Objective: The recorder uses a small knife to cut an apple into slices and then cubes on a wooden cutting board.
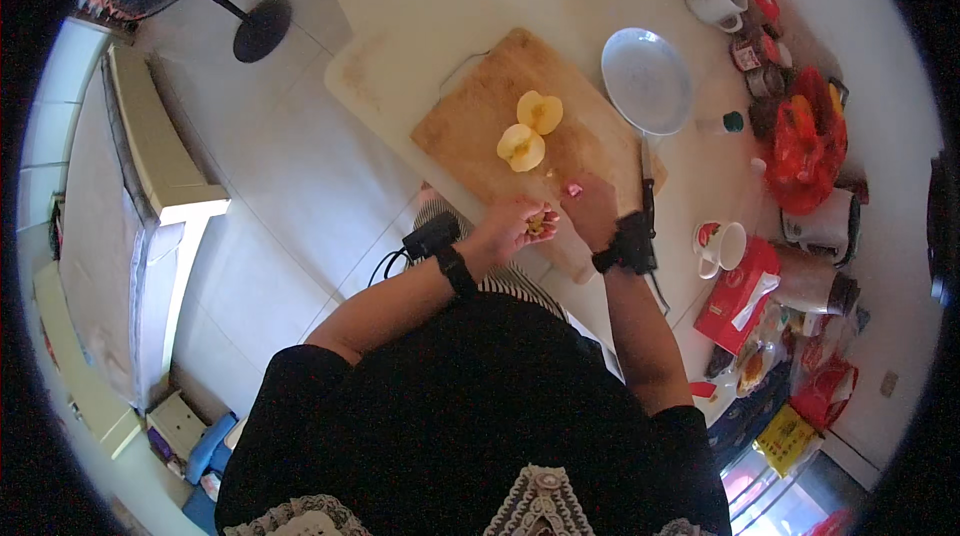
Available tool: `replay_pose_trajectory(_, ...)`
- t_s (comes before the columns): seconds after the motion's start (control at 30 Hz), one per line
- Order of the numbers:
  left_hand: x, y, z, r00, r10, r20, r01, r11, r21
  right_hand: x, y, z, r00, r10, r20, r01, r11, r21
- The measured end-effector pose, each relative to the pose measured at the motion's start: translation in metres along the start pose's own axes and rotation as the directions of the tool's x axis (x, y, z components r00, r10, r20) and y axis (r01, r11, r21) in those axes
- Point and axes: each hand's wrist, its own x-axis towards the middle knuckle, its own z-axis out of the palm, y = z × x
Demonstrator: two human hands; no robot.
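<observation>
Two peeled, pale yellow fruit halves, which look like apple, lie on a wooden cutting board: one half [520, 147] nearer me, the other half [540, 112] just beyond it. My left hand [517, 228] is at the near edge of the wooden cutting board [472, 123], palm up, its fingers curled around small yellowish-brown fruit scraps [536, 223]. My right hand [592, 210] is low over the board's near right part, back upward; its fingertips are partly hidden, as is anything under them. Small fruit bits [551, 173] lie close to those fingers. A black-handled knife [648, 191] rests right of my right hand.
A pale plate [646, 78] stands beyond the knife. Along the right are a white mug [721, 245], a red tissue box [739, 296], a red plastic bag [806, 146], jars [757, 56] and another mug [716, 0]. A standing fan [262, 30] is on the floor at upper left.
</observation>
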Motion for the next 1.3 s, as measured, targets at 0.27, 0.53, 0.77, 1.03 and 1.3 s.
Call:
replay_pose_trajectory(0.27,0.022,-0.029,-0.008,0.992,-0.078,0.104,0.097,0.976,-0.195,-0.062,-0.034,0.016,0.964,-0.088,-0.252,0.148,0.962,0.230)
replay_pose_trajectory(0.53,0.024,-0.027,-0.015,0.942,-0.041,0.333,0.122,0.967,-0.225,-0.068,-0.039,0.016,0.937,-0.190,-0.293,0.221,0.972,0.077)
replay_pose_trajectory(0.77,0.022,-0.028,-0.014,0.971,0.011,0.237,0.053,0.964,-0.262,-0.070,-0.042,0.020,0.904,-0.187,-0.384,0.273,0.945,0.182)
replay_pose_trajectory(1.03,0.019,-0.022,-0.015,0.991,-0.046,0.122,0.075,0.967,-0.245,-0.064,-0.044,0.017,0.928,-0.240,-0.284,0.272,0.959,0.078)
replay_pose_trajectory(1.3,0.001,-0.003,-0.003,0.998,-0.060,0.033,0.065,0.987,-0.147,-0.055,-0.042,0.013,0.986,-0.055,-0.155,0.090,0.969,0.229)
